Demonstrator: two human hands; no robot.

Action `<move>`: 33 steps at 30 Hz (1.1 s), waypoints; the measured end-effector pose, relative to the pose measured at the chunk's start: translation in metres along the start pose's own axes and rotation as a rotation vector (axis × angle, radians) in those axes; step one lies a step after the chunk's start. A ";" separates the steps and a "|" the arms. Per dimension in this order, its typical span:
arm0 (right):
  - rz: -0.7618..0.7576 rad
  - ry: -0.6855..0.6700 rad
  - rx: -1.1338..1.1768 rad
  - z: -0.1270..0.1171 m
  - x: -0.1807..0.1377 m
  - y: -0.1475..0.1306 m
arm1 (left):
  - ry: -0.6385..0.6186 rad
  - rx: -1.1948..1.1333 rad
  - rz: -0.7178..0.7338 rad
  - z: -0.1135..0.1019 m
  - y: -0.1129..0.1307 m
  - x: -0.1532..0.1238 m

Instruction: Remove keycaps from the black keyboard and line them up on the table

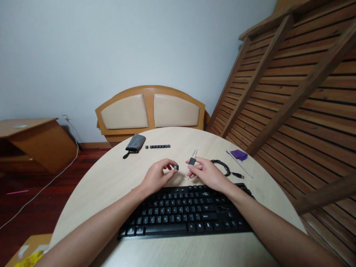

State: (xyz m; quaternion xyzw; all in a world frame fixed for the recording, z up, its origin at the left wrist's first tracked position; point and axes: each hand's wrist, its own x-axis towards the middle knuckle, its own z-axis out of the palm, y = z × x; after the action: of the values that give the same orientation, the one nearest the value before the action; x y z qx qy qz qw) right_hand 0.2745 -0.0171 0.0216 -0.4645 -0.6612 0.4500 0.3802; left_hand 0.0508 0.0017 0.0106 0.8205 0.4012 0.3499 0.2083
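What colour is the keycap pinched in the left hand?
Black; the keycap shows best in the head view.

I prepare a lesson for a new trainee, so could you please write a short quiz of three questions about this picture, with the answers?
1. True or false: the left hand pinches a black keycap.
2. Which lies nearest to the dark pouch: (a) the purple cloth, (b) the black cable, (c) the row of loose keys?
3. What does the right hand hold?

Key: 1. True. 2. (c). 3. A wire tool with a dark grip.
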 end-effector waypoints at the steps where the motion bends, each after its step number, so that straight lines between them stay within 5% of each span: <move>1: -0.001 0.006 -0.008 -0.002 0.000 0.000 | 0.005 0.037 0.001 -0.002 -0.007 0.007; 9: 0.041 0.031 0.047 0.005 -0.008 0.021 | -0.015 0.459 0.005 -0.004 -0.063 0.072; 16: 0.045 0.049 0.052 0.015 -0.015 0.020 | -0.057 0.545 0.016 0.016 -0.085 0.116; 23: 0.027 0.037 -0.002 0.016 -0.018 0.023 | -0.017 0.600 -0.018 0.036 -0.102 0.131; 33: 0.037 0.038 -0.013 0.016 -0.019 0.023 | -0.005 0.622 -0.026 0.037 -0.113 0.131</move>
State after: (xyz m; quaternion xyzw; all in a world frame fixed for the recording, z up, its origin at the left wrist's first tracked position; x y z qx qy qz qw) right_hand 0.2714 -0.0352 -0.0071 -0.4875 -0.6480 0.4439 0.3813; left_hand 0.0768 0.1711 -0.0308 0.8405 0.4991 0.2056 -0.0471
